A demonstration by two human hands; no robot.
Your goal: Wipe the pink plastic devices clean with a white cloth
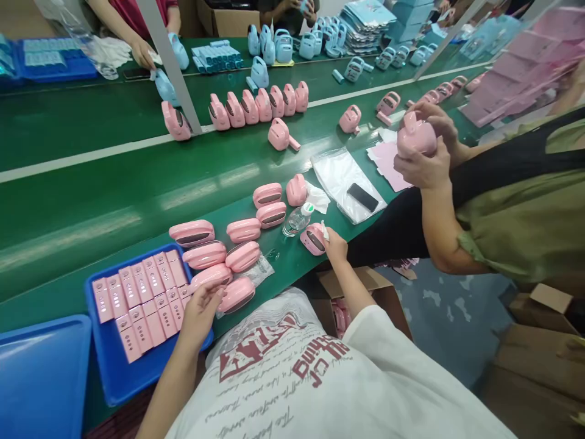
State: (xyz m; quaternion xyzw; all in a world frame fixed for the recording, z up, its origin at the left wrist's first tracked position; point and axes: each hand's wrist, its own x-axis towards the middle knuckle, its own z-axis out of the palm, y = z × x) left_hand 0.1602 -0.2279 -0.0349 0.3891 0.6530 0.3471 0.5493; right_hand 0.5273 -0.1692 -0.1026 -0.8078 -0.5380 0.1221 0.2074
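Note:
My right hand (336, 246) pinches a crumpled white tissue (325, 231) against a rounded pink plastic device (313, 239) near the table's front edge. My left hand (200, 312) reaches over the front of a group of similar devices, its fingers apart beside the nearest pink device (237, 294); whether they touch it I cannot tell. More pink devices (244, 256) with dark oval panels lie on their sides behind it. Left of that hand, a blue tray (108, 372) holds rows of slim pink rectangular pieces (144, 283).
A water bottle (298, 219), a clear plastic bag (345, 180) and a black phone (362, 197) lie ahead. A co-worker's hands (427, 158) hold a pink device at right. Beyond runs a green conveyor (150, 189) with a metal post (171, 67). An open carton (377, 286) stands below.

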